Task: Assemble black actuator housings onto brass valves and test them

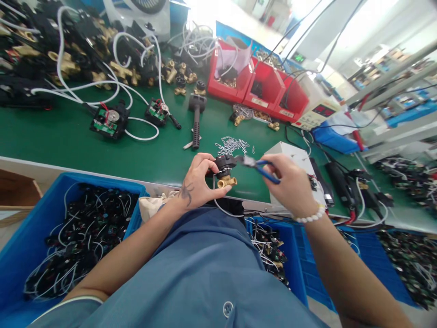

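Note:
My left hand (201, 180) grips a small valve (226, 181) with a black round top and a brass body, near the bench's front edge. A white cable trails down from it. In my right hand (288, 184) is a pair of pliers (264, 169) with blue handles. The pliers' jaws point left and sit beside the valve's black top; whether they touch it is hard to tell. Just behind the valve lies a loose heap of small metal clips (232, 145). A dark mallet (196, 120) rests on the green bench beyond my left hand.
Red bins (252, 89) stand at the back, beside a power supply (317, 111) with a lit display. Brass and black parts (64, 64) with white cables pile up at the left. Blue crates (131, 182) full of parts sit below the bench. A white box (290, 152) stands at the right.

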Available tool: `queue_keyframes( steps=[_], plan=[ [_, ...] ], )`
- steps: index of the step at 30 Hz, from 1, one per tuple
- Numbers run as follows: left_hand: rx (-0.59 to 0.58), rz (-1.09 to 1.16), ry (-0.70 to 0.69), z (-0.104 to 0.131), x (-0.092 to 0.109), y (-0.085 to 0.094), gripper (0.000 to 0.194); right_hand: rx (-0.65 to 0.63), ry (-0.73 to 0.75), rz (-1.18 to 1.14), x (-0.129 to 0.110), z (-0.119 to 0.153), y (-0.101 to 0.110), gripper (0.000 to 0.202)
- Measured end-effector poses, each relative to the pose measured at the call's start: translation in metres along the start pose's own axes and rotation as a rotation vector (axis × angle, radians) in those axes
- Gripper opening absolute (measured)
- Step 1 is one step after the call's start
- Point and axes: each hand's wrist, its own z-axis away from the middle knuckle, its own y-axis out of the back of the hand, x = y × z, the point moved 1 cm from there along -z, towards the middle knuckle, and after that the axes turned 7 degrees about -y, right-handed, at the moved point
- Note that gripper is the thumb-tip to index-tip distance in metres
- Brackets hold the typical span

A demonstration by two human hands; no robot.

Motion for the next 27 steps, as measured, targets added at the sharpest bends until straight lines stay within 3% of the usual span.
queue_keyframes(
  steps=[2,3,4,5,7,8,9,10,13,14,15,16,18,19,20,21,24,25,26,27],
  plan=[
    [-0.012,-0.007,-0.01,0.0,0.0,0.0,0.037,0.325,-0.068,-0.097,-0.002,0.0,0.006,0.012],
    [-0.016,-0.013,-0.014,-0.001,0.0,0.0,0.037,0.411,-0.089,-0.123,-0.002,0.0,0.007,0.012],
    [-0.02,-0.016,-0.016,-0.001,0.0,0.0,0.037,0.386,-0.092,-0.108,-0.003,0.001,0.006,0.012],
    [-0.02,-0.018,-0.017,-0.001,0.0,0.001,0.038,0.257,-0.076,-0.058,-0.004,0.001,0.003,0.013],
    [-0.018,-0.017,-0.012,-0.002,0.0,0.001,0.038,-0.134,-0.02,0.089,-0.005,0.001,-0.002,0.017],
    [-0.019,-0.013,-0.007,-0.002,0.0,0.001,0.038,-0.267,0.002,0.139,-0.004,0.002,-0.003,0.02],
    [-0.021,-0.009,-0.002,-0.002,0.0,0.001,0.037,-0.295,0.01,0.155,-0.004,0.001,-0.003,0.022],
    [-0.022,-0.006,0.003,-0.002,0.0,0.001,0.038,-0.214,0.001,0.135,-0.003,0.001,0.0,0.022],
    [-0.025,-0.007,0.002,-0.003,0.0,0.001,0.038,0.315,-0.078,-0.032,-0.003,0.001,0.007,0.016],
    [-0.026,-0.01,-0.001,-0.003,0.0,0.001,0.037,0.397,-0.096,-0.046,-0.004,0.002,0.008,0.017],
    [-0.029,-0.012,-0.005,-0.003,0.0,0.002,0.037,0.377,-0.096,-0.025,-0.005,0.002,0.006,0.018],
    [-0.035,-0.014,-0.009,-0.003,0.0,0.002,0.037,0.268,-0.08,0.018,-0.005,0.002,0.004,0.019],
    [-0.041,-0.02,-0.014,-0.003,0.001,0.002,0.038,-0.069,-0.013,0.131,-0.007,0.001,0.001,0.021],
    [-0.043,-0.022,-0.015,-0.003,0.001,0.002,0.038,-0.17,0.013,0.161,-0.008,0.0,0.002,0.021],
    [-0.043,-0.024,-0.017,-0.003,0.001,0.003,0.039,-0.165,0.027,0.159,-0.009,-0.001,0.004,0.02],
    [-0.042,-0.026,-0.02,-0.003,0.001,0.003,0.039,-0.064,0.018,0.13,-0.009,-0.002,0.008,0.018],
    [-0.047,-0.047,-0.035,-0.004,0.0,0.002,0.039,0.395,-0.078,-0.016,-0.009,-0.002,0.016,0.015],
    [-0.049,-0.055,-0.04,-0.004,0.0,0.002,0.039,0.444,-0.099,-0.035,-0.009,-0.001,0.014,0.017],
    [-0.054,-0.061,-0.044,-0.004,0.0,0.002,0.039,0.394,-0.102,-0.023,-0.009,0.0,0.011,0.02],
    [-0.057,-0.066,-0.05,-0.004,0.0,0.002,0.04,0.264,-0.086,0.006,-0.008,0.0,0.007,0.023]
  ],
)
